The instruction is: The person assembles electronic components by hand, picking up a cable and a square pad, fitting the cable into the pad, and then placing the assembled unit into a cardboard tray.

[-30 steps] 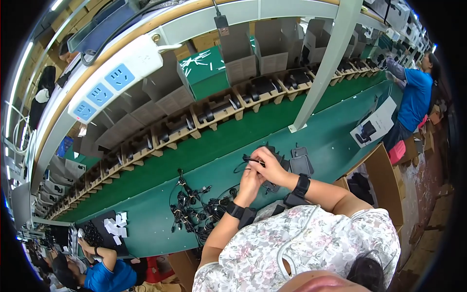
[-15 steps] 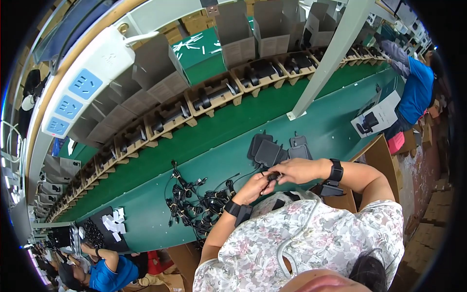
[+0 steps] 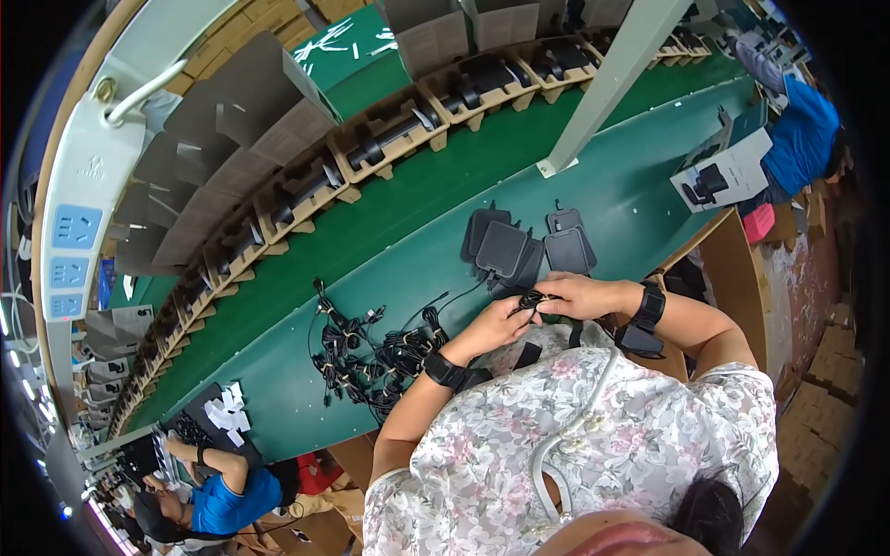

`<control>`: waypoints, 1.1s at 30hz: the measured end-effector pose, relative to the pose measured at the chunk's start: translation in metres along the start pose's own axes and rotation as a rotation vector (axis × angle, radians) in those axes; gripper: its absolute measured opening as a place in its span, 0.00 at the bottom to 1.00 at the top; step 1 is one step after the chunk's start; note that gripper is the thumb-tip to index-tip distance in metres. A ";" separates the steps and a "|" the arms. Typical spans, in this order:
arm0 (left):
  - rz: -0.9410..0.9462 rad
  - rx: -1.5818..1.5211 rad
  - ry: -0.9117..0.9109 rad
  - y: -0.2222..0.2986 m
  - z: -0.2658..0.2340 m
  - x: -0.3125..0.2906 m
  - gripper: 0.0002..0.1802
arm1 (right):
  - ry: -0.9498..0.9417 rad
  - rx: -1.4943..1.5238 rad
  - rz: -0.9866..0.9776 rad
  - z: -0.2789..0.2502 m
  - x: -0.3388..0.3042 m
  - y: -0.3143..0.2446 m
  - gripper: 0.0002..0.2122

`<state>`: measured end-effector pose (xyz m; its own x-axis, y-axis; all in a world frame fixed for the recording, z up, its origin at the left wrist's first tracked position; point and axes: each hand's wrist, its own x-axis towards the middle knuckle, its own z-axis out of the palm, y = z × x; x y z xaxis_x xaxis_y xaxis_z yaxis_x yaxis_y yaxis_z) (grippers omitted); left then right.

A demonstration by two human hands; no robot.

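A bundled black cable (image 3: 532,301) is held in front of my chest between both hands. My left hand (image 3: 494,326) closes on its left part, fingers bent. My right hand (image 3: 577,297) pinches its other side; its fingertips are partly hidden. Just beyond my hands, several flat black square pads (image 3: 503,248) lie overlapping on the green table (image 3: 426,269). More dark pads (image 3: 567,246) lie a little to their right. To the left of my left hand is a tangled heap of bundled black cables (image 3: 371,357) with plugs. One thin cable runs from that heap toward the pads.
Beyond the table, a green conveyor (image 3: 399,208) carries cardboard trays (image 3: 380,139) with black parts and open grey boxes (image 3: 431,37). A metal post (image 3: 603,88) stands at its edge. Co-workers in blue sit left and right. A white printed box (image 3: 723,176) is at right.
My hands have shifted slightly, and the bundled cable between them shows more clearly now. The whole view has tilted a little, so the power strip sits farther left.
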<state>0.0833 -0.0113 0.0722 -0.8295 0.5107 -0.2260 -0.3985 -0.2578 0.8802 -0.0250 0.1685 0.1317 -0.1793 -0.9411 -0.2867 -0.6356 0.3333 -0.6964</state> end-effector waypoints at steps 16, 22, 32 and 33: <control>0.140 0.051 0.447 -0.031 -0.037 0.010 0.09 | 0.873 0.190 0.427 -0.147 -0.061 0.114 0.16; 0.009 -0.003 0.749 -0.039 -0.003 0.026 0.09 | 0.794 0.248 0.478 -0.272 0.008 0.159 0.18; -0.169 -0.188 0.937 0.001 0.058 0.053 0.10 | 0.786 -0.636 0.289 -0.371 0.118 0.241 0.09; -0.182 -0.207 0.968 0.004 0.060 0.055 0.11 | 0.730 -0.696 0.287 -0.375 0.125 0.247 0.08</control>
<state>0.0595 0.0647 0.0883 -0.6739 -0.3065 -0.6723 -0.5343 -0.4264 0.7299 -0.4854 0.1120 0.1705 -0.6542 -0.7149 0.2467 -0.7474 0.6611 -0.0662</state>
